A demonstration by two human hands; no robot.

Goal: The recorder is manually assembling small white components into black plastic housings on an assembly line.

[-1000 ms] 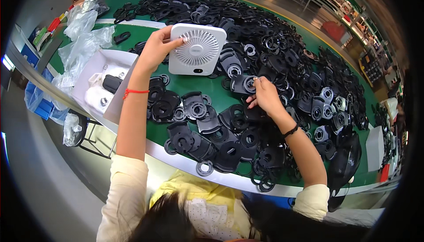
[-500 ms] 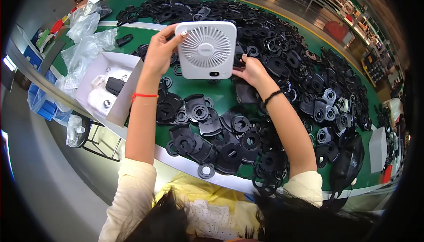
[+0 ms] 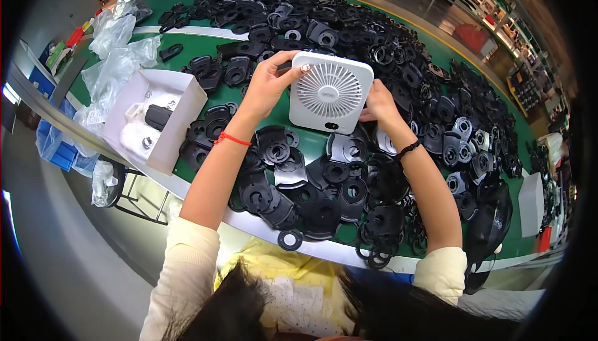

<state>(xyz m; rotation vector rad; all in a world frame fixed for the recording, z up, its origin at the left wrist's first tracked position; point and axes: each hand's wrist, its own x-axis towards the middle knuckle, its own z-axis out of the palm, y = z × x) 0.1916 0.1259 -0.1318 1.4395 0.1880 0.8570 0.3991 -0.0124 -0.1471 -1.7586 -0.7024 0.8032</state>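
A white, rounded-square fan (image 3: pixel 328 94) with a round slotted grille is held up over the table, its grille facing me. On its lower edge sits a small dark oval window. My left hand (image 3: pixel 269 84) grips the upper left corner, thumb on the front and fingers behind. My right hand (image 3: pixel 380 105) is closed on the right side, its fingers partly hidden behind the fan. Beneath and around it lie black plastic parts with round rings (image 3: pixel 324 210), heaped on the green table.
An open white box (image 3: pixel 194 105) with a black pouch and white wrapped items stands at the left table edge. Clear plastic bags (image 3: pixel 115 70) lie beyond it. A large pile of black parts (image 3: pixel 411 73) spreads to the far right. A black bag (image 3: pixel 492 222) sits near right.
Both hands have carried the fan to the right and lower, toward me. It is now slightly tilted, and the hold stays on both sides.
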